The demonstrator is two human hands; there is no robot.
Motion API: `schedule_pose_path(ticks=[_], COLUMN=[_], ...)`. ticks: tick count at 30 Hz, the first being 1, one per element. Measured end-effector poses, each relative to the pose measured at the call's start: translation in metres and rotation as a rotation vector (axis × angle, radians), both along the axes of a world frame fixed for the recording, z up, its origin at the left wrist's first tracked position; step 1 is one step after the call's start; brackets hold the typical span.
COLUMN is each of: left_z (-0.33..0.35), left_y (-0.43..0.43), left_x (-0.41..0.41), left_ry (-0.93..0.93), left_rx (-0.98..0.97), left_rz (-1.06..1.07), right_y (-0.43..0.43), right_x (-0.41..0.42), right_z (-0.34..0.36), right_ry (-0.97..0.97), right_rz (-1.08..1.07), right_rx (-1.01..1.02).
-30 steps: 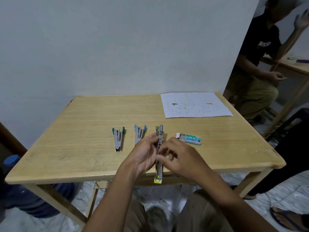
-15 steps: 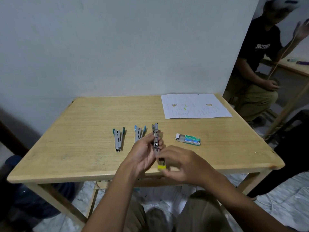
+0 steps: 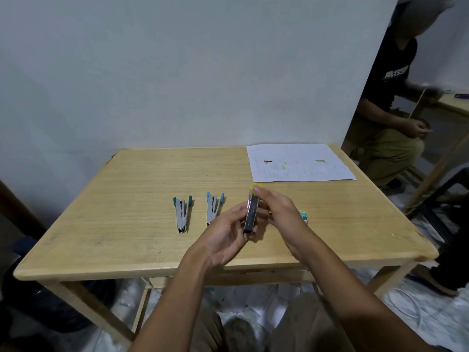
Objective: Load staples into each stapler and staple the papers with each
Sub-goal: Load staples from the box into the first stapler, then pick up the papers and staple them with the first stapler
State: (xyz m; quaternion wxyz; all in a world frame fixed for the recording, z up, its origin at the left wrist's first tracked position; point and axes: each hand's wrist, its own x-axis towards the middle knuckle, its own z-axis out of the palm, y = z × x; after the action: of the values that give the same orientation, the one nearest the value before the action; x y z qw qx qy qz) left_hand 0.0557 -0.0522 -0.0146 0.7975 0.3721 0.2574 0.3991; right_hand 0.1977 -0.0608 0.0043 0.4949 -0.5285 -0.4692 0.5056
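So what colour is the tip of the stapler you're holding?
Yellow. The stapler tip shows best in the head view.

Plain pale wall [image 3: 177, 72] behind a light wooden table [image 3: 121, 224], dim indoor light. Pale mottled floor [image 3: 431, 313]. Second wooden table [image 3: 456, 104] far right (only its edge shows).

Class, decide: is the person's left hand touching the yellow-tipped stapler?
Touching. The head view shows the left hand gripping the yellow-tipped stapler by its lower end, fingers against its side.
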Motion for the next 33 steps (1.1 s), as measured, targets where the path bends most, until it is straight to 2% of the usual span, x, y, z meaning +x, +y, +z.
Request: schedule_pose_path(ticks=[5, 19, 23, 26, 29, 33], left_z=[0.004, 0.005, 0.002, 0.006, 0.024, 0.031], left_y=[-0.002, -0.004, -0.003, 0.002, 0.016, 0.073], left_x=[-0.001, -0.003, 0.000, 0.009, 0.028, 0.058], left_ry=[-0.028, -0.050, -0.052, 0.127, 0.526, 0.914], left_rx=[-0.011, -0.066, -0.092, -0.077, 0.117, 0.348], left_rz=[-0.013, 0.001, 0.061, 0.200, 0.374, 0.508], right_y=[-0.003, -0.011, -0.012, -0.007, -0.001, 0.012], right_x=[-0.004, -0.014, -0.001, 0.023, 0.052, 0.085], right_z=[0.006, 0.006, 0.014, 0.028, 0.040, 0.046], right_ry=[0.189, 0.129, 0.082, 0.089, 0.012, -0.085], right_rz=[0.004, -0.056, -0.157, -0.228, -0.272, -0.302], right_rx=[-0.037, 0.016, 0.079, 0.093, 0.030, -0.068])
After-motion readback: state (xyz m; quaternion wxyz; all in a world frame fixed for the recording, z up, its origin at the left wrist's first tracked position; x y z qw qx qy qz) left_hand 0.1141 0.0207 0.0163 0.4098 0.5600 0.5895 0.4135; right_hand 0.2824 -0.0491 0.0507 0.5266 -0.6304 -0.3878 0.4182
